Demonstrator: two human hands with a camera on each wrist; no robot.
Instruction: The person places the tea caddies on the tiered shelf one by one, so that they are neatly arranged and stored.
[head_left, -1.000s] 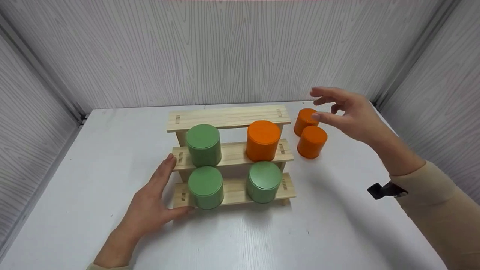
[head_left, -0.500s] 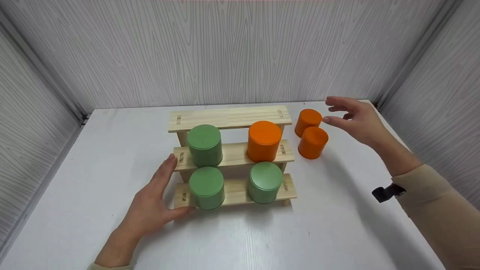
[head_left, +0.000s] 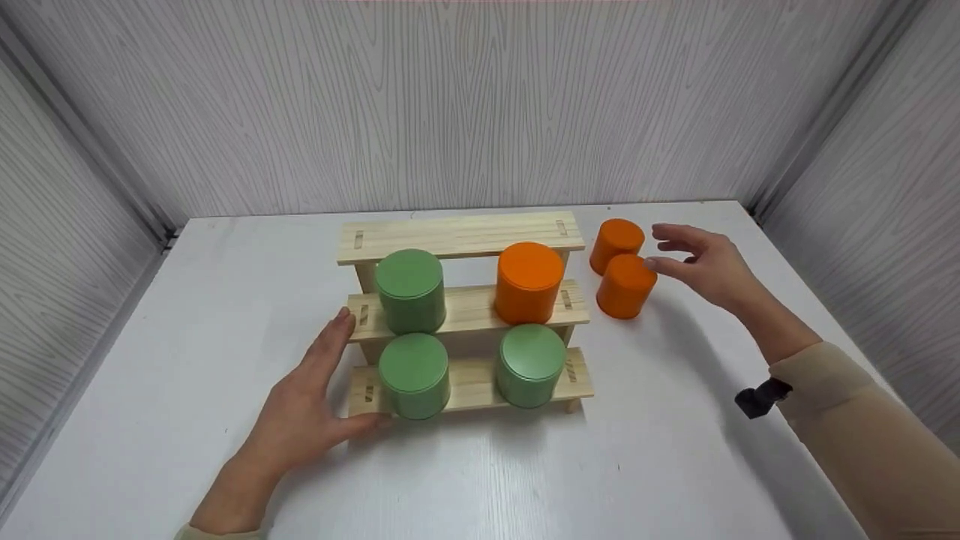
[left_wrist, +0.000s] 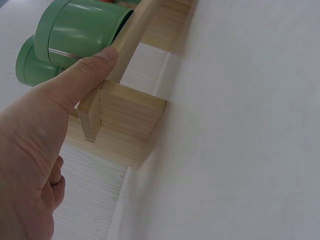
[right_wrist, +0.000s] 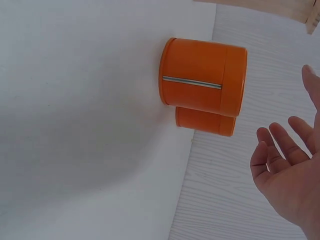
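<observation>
A three-tier wooden rack (head_left: 461, 234) stands on the white table. Two green tins (head_left: 414, 375) (head_left: 530, 366) are on its bottom shelf. The middle shelf carries a green tin (head_left: 409, 291) at left and an orange tin (head_left: 529, 283) at right. My left hand (head_left: 296, 412) holds the rack's left end, its thumb (left_wrist: 87, 70) along the bottom shelf's front edge. To the right of the rack, two more orange tins (head_left: 626, 286) (head_left: 616, 246) stand close together. Beside them my right hand (head_left: 709, 262) hovers with fingers loosely bent, holding nothing. The right wrist view shows it apart from both tins.
Light wood-grain panels (head_left: 480, 105) close off the back and both sides of the white table (head_left: 525, 480). The rack's top shelf (head_left: 459, 234) is bare wood. A small black clip (head_left: 763, 397) is attached at my right sleeve.
My right hand has shifted right, away from over the rear orange tin, then lowered toward the near one. My left hand, the rack and the tins look unchanged.
</observation>
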